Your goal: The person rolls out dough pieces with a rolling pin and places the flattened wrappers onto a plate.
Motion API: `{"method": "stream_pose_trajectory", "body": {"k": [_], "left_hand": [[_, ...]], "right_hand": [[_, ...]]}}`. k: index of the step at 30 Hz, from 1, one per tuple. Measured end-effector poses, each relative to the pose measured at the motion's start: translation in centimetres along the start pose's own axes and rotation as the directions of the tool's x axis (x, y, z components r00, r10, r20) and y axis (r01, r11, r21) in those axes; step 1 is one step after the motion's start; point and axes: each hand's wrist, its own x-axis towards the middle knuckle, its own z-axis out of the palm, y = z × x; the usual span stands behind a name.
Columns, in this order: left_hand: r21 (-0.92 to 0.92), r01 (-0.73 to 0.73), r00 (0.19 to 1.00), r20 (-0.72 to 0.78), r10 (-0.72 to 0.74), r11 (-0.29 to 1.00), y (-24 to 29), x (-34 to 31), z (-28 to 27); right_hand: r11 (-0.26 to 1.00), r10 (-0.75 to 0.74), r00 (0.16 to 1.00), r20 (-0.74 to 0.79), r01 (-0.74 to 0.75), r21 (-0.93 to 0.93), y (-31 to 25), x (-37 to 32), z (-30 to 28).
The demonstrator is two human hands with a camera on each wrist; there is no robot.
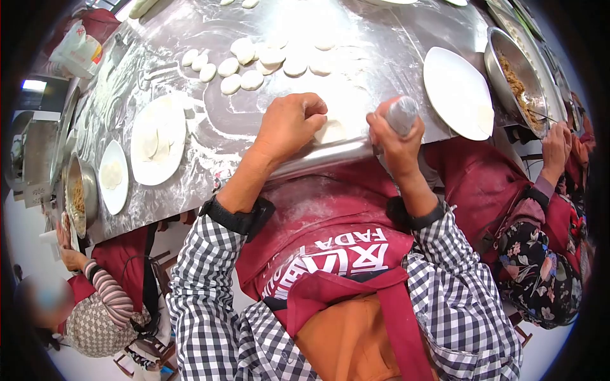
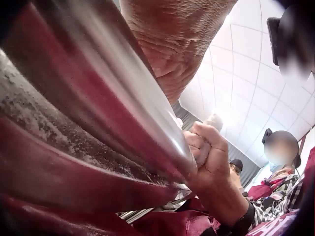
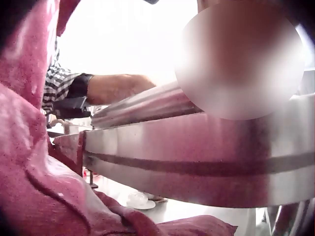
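Note:
A small pale dough disc point(image 1: 331, 131) lies flat near the front edge of the steel table. At its left side is my left hand point(image 1: 289, 124), fingers curled and thumb and fingertips pinching its edge. My right hand point(image 1: 399, 141) grips a flour-dusted, short rolling pin point(image 1: 402, 114), its rounded end pointing up toward the head camera, just right of the disc. In the left wrist view, my right hand point(image 2: 209, 152) has its fingers wrapped round the pin, whose pale tip point(image 2: 214, 121) sticks out. The right wrist view shows my left hand point(image 3: 133, 84) above the table edge; the disc is hidden there.
Several dough pieces point(image 1: 251, 80) lie beyond my hands on the floured table. Plates with flat wrappers stand left point(image 1: 159, 171) and right point(image 1: 454, 95). Metal bowls of filling are at the far right point(image 1: 492, 54) and left point(image 1: 90, 190). People in red aprons sit on both sides.

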Motion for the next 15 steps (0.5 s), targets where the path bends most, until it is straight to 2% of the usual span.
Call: {"method": "stream_pose_trajectory", "body": {"k": [4,7,10,11,15], "left_hand": [[-0.100,0.087,0.994,0.075,-0.079,0.991,-0.5,-0.4,-0.5],[-0.027,0.019,0.999,0.026,-0.018,0.999,0.3,-0.8,-0.7],[0.072,0.014,0.999,-0.043,-0.011,0.997,0.5,-0.4,-0.9],[0.076,0.008,0.999,-0.036,-0.005,0.997,0.5,-0.4,-0.9],[0.049,0.022,1.000,0.014,-0.023,0.999,0.6,-0.6,-0.9]], "right_hand": [[0.999,0.021,1.000,0.014,-0.021,0.035,-0.4,-0.2,-0.1],[0.994,-0.061,0.998,0.035,0.064,-0.093,0.3,2.7,1.0],[0.987,-0.138,0.990,0.019,0.139,-0.083,0.8,4.9,2.6],[0.991,-0.126,0.992,0.031,0.128,-0.043,0.7,5.3,2.9],[0.990,-0.110,0.994,0.017,0.111,-0.083,0.6,4.0,2.0]]}}
